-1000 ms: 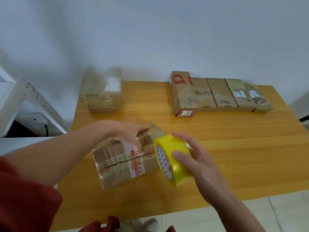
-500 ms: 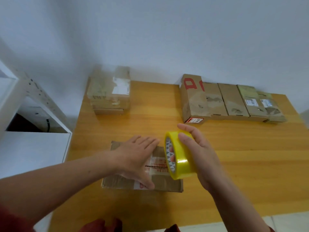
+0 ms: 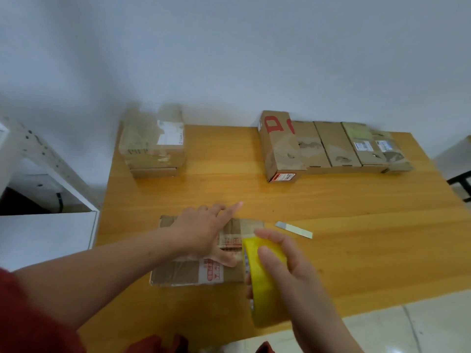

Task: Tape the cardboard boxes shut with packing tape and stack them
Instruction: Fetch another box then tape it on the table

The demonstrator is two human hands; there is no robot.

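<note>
Nearest, my right grip (image 3: 293, 276) is curled round the yellow tape (image 3: 262, 289). The roll stands on edge just beside the right end of the box (image 3: 183, 273). Whether a free end of tape already touches the cardboard I cannot tell, as that spot is blurred.

The box lies flat on the surface (image 3: 356, 250), near its front edge. My left grip (image 3: 204, 233) rests on it with fingers straight, holding nothing, palm pressing the flaps down. The seam is mostly hidden beneath it. Just right of the box, apart from it, lies 1 pale strip (image 3: 293, 229), possibly a cutter or a scrap of tape.

Step in hand, as I judge it: laying tape along the seam. To do it well, I should seat the free end over the right edge and rub it down. Then I should draw the roll leftward, low and taut, so the band centres on the seam. My left palm should slide ahead of it so the flaps lie level and no crease forms.

Far left, 1 stack (image 3: 153, 143) of boxes stands by the wall. Far right, 1 row (image 3: 331, 146) of boxes lies side by side, touching.
</note>
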